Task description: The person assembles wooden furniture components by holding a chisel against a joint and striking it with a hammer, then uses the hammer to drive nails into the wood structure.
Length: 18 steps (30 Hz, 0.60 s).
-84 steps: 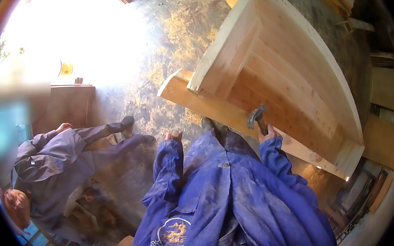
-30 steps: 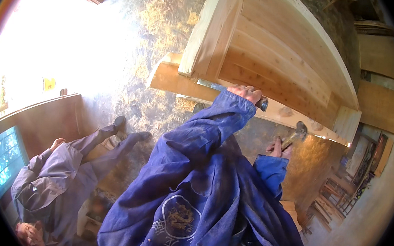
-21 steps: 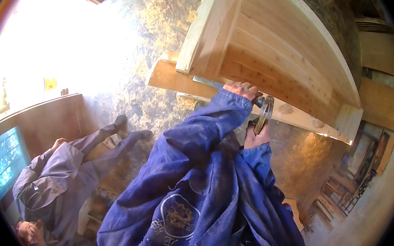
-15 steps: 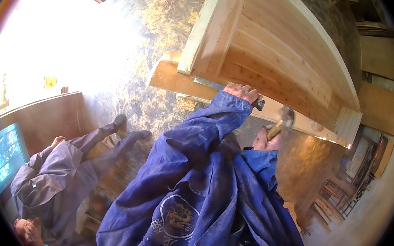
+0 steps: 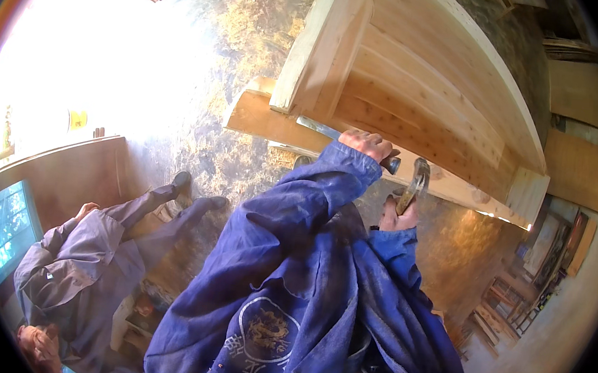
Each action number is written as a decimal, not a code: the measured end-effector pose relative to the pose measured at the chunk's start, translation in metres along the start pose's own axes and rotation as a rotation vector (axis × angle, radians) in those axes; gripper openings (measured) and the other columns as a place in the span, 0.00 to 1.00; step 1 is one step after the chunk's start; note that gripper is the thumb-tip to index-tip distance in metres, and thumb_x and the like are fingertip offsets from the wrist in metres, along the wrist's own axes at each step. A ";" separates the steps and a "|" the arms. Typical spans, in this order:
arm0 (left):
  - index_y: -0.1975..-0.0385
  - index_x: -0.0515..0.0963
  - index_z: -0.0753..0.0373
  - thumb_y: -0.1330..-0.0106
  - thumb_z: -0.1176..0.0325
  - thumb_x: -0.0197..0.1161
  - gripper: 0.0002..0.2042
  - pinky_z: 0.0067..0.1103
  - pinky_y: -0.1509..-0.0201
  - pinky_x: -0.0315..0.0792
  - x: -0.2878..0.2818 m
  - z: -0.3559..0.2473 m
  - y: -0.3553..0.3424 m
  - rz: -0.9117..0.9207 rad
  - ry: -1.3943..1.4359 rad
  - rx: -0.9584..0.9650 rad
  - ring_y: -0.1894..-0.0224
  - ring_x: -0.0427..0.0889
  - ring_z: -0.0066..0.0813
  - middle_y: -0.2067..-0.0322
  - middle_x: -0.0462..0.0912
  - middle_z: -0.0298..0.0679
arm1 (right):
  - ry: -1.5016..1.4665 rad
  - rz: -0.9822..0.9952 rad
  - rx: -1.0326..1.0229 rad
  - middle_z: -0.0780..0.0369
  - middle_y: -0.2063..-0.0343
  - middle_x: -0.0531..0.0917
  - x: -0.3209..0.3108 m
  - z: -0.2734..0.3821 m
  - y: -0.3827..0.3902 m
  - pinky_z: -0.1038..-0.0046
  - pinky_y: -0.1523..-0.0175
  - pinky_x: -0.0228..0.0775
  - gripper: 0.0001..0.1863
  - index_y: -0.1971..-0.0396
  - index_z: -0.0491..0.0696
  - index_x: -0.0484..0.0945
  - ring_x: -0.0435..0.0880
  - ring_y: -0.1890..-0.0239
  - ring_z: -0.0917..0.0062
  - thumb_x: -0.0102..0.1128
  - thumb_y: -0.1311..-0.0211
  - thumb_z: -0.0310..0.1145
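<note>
My left hand [image 5: 366, 145] is closed around the handle of a chisel [image 5: 315, 126]. The long metal blade points left, along the near edge of a big pale wooden panelled piece [image 5: 416, 91]. Out of my fist, on the right, sticks the dark butt of the handle. A hammer [image 5: 419, 179] is in the grip of my right hand [image 5: 399, 216], its metal head just right of the chisel's butt. Whether the two touch I cannot tell. The blade's tip lies by the corner of the panelled piece, above a curved wooden board [image 5: 265, 120].
At the lower left another person [image 5: 94, 241] in grey work clothes sits near a brown wooden board [image 5: 56, 183]. Wood shavings [image 5: 253, 51] cover the floor. Wooden frames [image 5: 505, 305] and boards [image 5: 581, 165] stand at the right. Strong light comes from the upper left.
The hammer's head has swung left to the butt of the chisel, and my right hand has shifted slightly left. My left hand keeps its place, the chisel nearly unmoved.
</note>
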<state>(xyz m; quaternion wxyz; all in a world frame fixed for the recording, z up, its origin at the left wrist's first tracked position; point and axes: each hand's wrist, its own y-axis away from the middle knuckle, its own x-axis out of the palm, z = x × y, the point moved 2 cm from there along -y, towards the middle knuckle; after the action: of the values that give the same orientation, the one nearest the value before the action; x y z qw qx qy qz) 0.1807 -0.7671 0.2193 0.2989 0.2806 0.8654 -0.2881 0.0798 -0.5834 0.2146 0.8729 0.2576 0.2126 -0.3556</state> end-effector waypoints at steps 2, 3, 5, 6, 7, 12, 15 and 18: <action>0.75 0.79 0.57 0.45 0.62 0.69 0.08 0.33 0.69 0.75 -0.003 -0.001 0.000 -0.017 -0.009 -0.019 0.72 0.84 0.41 0.77 0.80 0.38 | 0.002 -0.051 -0.044 0.56 0.74 0.81 -0.001 -0.007 -0.003 0.66 0.62 0.74 0.14 0.58 0.38 0.74 0.81 0.73 0.69 0.59 0.40 0.31; 0.74 0.79 0.57 0.46 0.63 0.68 0.07 0.33 0.69 0.75 -0.004 -0.002 -0.003 -0.026 -0.017 -0.030 0.71 0.84 0.41 0.77 0.81 0.38 | 0.009 -0.037 -0.023 0.55 0.74 0.81 -0.005 0.002 -0.005 0.66 0.62 0.74 0.14 0.58 0.38 0.74 0.81 0.73 0.68 0.59 0.40 0.31; 0.73 0.78 0.55 0.48 0.65 0.68 0.06 0.33 0.69 0.75 0.004 -0.002 -0.002 -0.033 -0.027 -0.069 0.70 0.84 0.41 0.75 0.81 0.38 | 0.054 -0.040 -0.033 0.53 0.73 0.81 -0.006 0.007 -0.006 0.65 0.62 0.74 0.14 0.58 0.38 0.74 0.82 0.72 0.65 0.59 0.40 0.30; 0.73 0.78 0.55 0.48 0.65 0.68 0.06 0.33 0.69 0.75 0.007 -0.002 -0.003 -0.036 -0.032 -0.064 0.70 0.84 0.41 0.75 0.81 0.38 | 0.090 -0.057 -0.068 0.51 0.72 0.82 -0.003 0.012 -0.006 0.65 0.61 0.75 0.13 0.58 0.39 0.74 0.83 0.71 0.62 0.59 0.40 0.30; 0.74 0.78 0.55 0.48 0.66 0.68 0.06 0.33 0.69 0.75 0.011 -0.002 -0.005 -0.039 -0.037 -0.059 0.71 0.83 0.41 0.76 0.81 0.38 | 0.126 -0.075 -0.102 0.49 0.72 0.82 0.000 0.016 -0.006 0.64 0.61 0.75 0.13 0.59 0.39 0.74 0.84 0.70 0.60 0.59 0.39 0.30; 0.74 0.78 0.55 0.48 0.66 0.66 0.05 0.34 0.70 0.74 0.009 0.008 0.002 0.012 -0.081 -0.067 0.72 0.83 0.39 0.76 0.81 0.37 | 0.122 0.051 -0.135 0.44 0.66 0.84 0.021 0.043 -0.003 0.58 0.58 0.76 0.15 0.55 0.41 0.75 0.84 0.60 0.47 0.60 0.38 0.34; 0.75 0.78 0.55 0.48 0.65 0.66 0.05 0.34 0.70 0.74 0.014 0.005 -0.002 -0.025 -0.074 -0.056 0.72 0.83 0.39 0.77 0.80 0.37 | 0.084 -0.010 -0.063 0.43 0.66 0.83 0.008 0.027 -0.007 0.57 0.58 0.76 0.15 0.55 0.41 0.76 0.84 0.61 0.47 0.59 0.37 0.35; 0.75 0.78 0.55 0.47 0.64 0.66 0.05 0.33 0.69 0.74 0.013 0.008 -0.002 -0.018 -0.090 -0.050 0.71 0.83 0.38 0.77 0.80 0.37 | 0.158 -0.085 -0.115 0.43 0.66 0.83 0.020 0.037 0.000 0.57 0.58 0.76 0.17 0.53 0.43 0.75 0.84 0.62 0.47 0.59 0.37 0.36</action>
<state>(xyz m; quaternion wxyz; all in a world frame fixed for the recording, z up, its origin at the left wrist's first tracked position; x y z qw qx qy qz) 0.1732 -0.7697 0.2057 0.3420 0.2521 0.8604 -0.2814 0.1000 -0.6163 0.2322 0.8509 0.2251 0.3118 -0.3579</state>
